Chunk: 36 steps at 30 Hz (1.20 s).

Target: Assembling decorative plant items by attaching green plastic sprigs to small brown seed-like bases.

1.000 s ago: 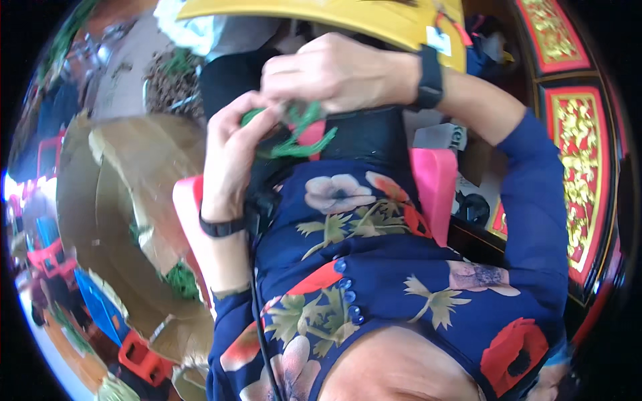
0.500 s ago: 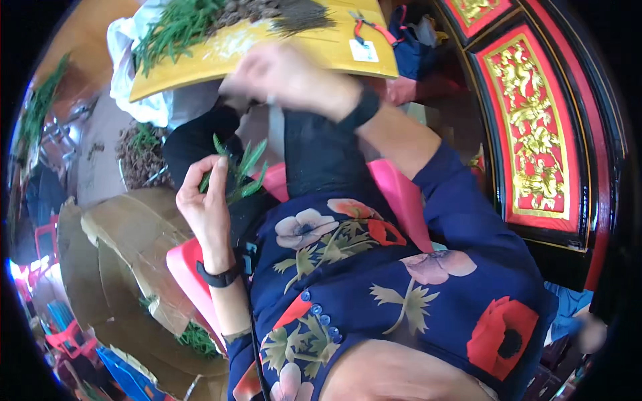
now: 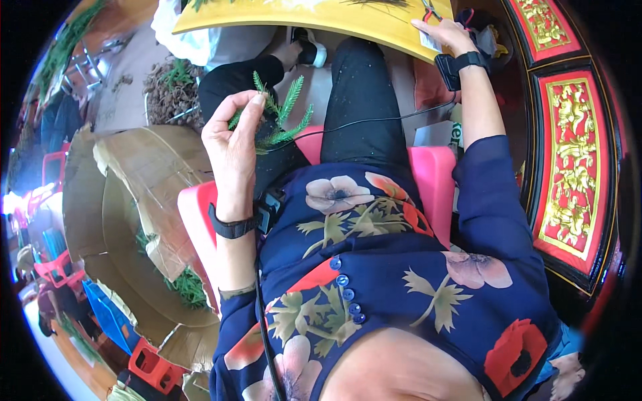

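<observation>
My left hand point(image 3: 231, 137) pinches a green artificial pine sprig point(image 3: 289, 103) between thumb and fingertips. The sprig's needled branches fan out to the right, over my left thigh. Out at the far right, my right hand point(image 3: 447, 35) is on a pair of pliers point(image 3: 429, 12) with red handles at the corner of the yellow table point(image 3: 321, 19). Its fingers close around the handles; the jaws lie at the picture's upper edge. A small white card point(image 3: 430, 43) shows partly below that hand.
Thin dark wires point(image 3: 381, 3) and more greenery lie on the table. A torn cardboard box point(image 3: 100, 220) with green sprigs stands at my left, near a heap of brown pieces point(image 3: 172, 93). A black cable point(image 3: 374, 121) crosses my lap. A red-and-gold carved panel point(image 3: 572, 167) rises at right.
My right hand has moved right, from the middle of the table's near edge to the pliers. The left hand still holds the sprig. The view has shifted, bringing the table higher in the picture.
</observation>
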{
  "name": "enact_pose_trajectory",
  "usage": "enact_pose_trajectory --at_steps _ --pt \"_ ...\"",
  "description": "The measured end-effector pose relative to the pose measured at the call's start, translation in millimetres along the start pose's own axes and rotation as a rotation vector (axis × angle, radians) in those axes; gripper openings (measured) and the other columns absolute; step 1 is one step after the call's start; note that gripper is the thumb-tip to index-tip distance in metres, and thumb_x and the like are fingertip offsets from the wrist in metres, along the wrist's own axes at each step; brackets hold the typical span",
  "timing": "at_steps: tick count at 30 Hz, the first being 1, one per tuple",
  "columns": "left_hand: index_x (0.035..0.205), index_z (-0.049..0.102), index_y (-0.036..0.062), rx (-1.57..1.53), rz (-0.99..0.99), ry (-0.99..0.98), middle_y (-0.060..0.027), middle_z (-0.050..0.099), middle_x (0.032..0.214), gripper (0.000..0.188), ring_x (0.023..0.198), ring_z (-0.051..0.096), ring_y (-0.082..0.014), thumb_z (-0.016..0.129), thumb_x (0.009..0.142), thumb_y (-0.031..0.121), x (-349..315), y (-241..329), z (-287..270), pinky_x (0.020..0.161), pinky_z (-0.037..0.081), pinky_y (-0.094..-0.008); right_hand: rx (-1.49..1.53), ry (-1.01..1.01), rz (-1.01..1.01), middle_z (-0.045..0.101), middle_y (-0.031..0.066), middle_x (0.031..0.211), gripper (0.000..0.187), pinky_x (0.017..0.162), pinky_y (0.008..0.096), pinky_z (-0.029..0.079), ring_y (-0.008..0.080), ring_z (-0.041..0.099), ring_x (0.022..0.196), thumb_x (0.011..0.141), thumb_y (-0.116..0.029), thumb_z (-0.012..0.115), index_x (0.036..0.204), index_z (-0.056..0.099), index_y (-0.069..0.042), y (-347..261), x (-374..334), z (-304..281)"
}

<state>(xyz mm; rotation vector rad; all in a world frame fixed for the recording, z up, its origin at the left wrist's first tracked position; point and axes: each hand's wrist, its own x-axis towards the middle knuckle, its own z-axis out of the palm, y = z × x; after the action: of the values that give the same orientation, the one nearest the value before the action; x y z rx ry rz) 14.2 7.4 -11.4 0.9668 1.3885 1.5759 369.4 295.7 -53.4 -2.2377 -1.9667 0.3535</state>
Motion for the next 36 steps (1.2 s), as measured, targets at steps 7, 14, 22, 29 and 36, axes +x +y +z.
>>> enact_pose_trajectory --at_steps 7,14,22,29,36 --pt "0.091 0.066 0.0018 -0.174 -0.113 -0.047 0.0012 0.061 0.078 0.011 0.068 0.05 -0.0033 0.063 0.085 0.01 1.3 6.7 -7.7 0.063 0.039 -0.0166 -0.337 0.338 -0.071 0.059 0.0233 0.111 0.068 0.086 0.0409 0.046 0.0366 0.058 0.1 0.075 -0.053 0.058 0.113 0.058 0.003 -31.1 -44.8 10.8" --pt "0.095 0.062 0.0024 -0.346 -0.24 -0.223 0.0004 0.059 0.08 0.017 0.069 0.051 -0.0052 0.06 0.086 0.016 4.5 11.9 -11.1 0.063 0.04 -0.0185 -0.151 0.455 0.011 0.062 0.0219 0.104 0.045 0.081 0.0408 0.048 0.0354 0.061 0.093 0.08 -0.038 0.058 0.108 0.061 -0.003 -27.9 -58.0 4.2" --pt "0.089 0.056 0.0026 -0.757 -0.32 -0.475 -0.0029 0.051 0.078 0.016 0.071 0.047 -0.0132 0.057 0.085 0.018 -1.0 -1.8 -13.4 0.063 0.037 -0.0251 0.772 -0.083 -0.942 0.06 0.0133 0.09 0.02 0.072 0.0316 0.046 0.0225 0.06 0.083 0.077 -0.007 0.06 0.095 0.059 0.001 -126.5 -168.4 -23.2" --pt "0.078 0.052 0.005 -0.78 -0.305 -0.501 -0.002 0.042 0.071 0.018 0.066 0.037 -0.0149 0.057 0.084 0.021 -4.3 0.5 -10.8 0.063 0.033 -0.0283 0.548 -0.327 -1.334 0.058 0.0151 0.085 0.025 0.07 0.0346 0.046 0.0275 0.059 0.078 0.07 0.0 0.056 0.094 0.057 0.002 -169.7 -213.4 -46.0" --pt "0.077 0.052 0.0052 -0.883 -0.317 -0.552 -0.002 0.044 0.072 0.018 0.066 0.037 -0.0152 0.058 0.084 0.021 -5.2 -2.3 -13.0 0.063 0.033 -0.0286 0.703 -0.428 -1.431 0.058 0.0166 0.085 0.025 0.069 0.0368 0.045 0.0315 0.057 0.077 0.068 -0.003 0.056 0.093 0.057 0.002 -175.4 -197.2 -23.2"
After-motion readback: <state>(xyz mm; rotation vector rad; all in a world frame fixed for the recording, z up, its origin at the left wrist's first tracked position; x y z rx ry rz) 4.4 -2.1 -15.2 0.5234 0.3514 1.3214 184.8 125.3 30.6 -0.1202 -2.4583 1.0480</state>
